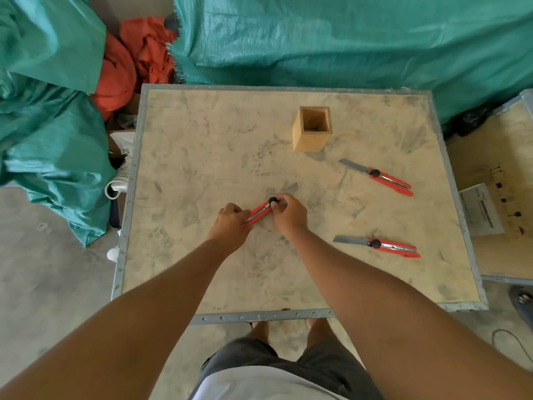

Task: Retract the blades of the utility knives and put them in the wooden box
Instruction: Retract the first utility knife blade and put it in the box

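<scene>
A red utility knife [259, 212] lies slanted at the table's middle, held at both ends. My left hand [229, 226] grips its handle end. My right hand [288, 213] pinches the black knob at the blade end; a grey blade tip [291, 187] shows beyond my fingers. Two more red knives lie to the right with blades out: one [377, 177] near the box, another [377, 246] nearer me. The upright open wooden box [311, 129] stands at the back, apart from both hands.
The worktop [202, 168] is a scuffed board with a metal rim. Green tarps [317, 39] and orange cloth [129, 62] lie behind and to the left. A second crate with a paper label [481, 212] adjoins on the right.
</scene>
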`<state>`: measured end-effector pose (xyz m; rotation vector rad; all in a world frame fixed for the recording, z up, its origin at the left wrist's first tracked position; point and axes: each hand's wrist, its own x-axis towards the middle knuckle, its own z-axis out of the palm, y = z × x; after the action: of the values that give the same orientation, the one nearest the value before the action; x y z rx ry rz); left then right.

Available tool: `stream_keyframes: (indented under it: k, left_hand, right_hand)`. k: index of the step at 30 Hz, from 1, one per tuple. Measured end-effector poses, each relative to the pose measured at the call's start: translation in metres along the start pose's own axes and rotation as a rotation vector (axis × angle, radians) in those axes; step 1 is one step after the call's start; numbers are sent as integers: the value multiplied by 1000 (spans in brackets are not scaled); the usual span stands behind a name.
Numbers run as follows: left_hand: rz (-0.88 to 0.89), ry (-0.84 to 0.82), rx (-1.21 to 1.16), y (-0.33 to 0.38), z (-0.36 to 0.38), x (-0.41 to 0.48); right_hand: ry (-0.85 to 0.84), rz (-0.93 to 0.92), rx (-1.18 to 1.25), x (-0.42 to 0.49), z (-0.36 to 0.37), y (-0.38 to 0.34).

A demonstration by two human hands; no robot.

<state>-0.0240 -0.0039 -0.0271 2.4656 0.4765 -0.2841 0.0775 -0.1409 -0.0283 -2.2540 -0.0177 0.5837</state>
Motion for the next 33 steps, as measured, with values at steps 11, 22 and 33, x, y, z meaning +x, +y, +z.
stream_keyframes:
  k: [11, 22, 33]
  left_hand:
    - [92, 17, -227, 62, -10, -33]
    - [101, 88, -598, 151, -44, -28]
    - [124, 247, -809, 255, -57, -13]
  right_hand:
    - [19, -80, 334, -22, -75, -18]
    - [-188, -329, 427, -8, -202, -64]
    - [-329, -539, 145, -11, -284, -50]
